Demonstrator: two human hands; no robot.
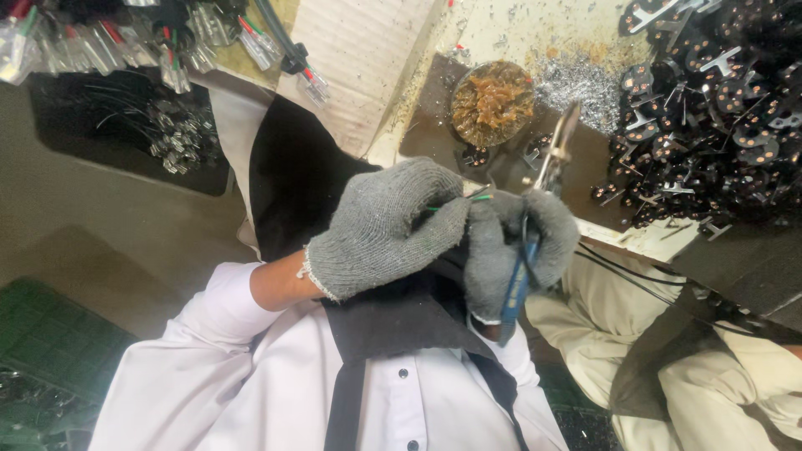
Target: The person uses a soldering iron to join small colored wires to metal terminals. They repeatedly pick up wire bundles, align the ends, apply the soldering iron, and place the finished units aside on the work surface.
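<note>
- While both gloved hands were held together, a thin green wire (455, 203) was pinched by the left hand (384, 230).
- A blue-handled soldering iron (522, 267) was clenched in the right hand (522, 242).
- Metal shavings (576, 83), a round tin of brown paste (493, 102) and black parts (718, 108) were spread over the worn bench (501, 33).
</note>
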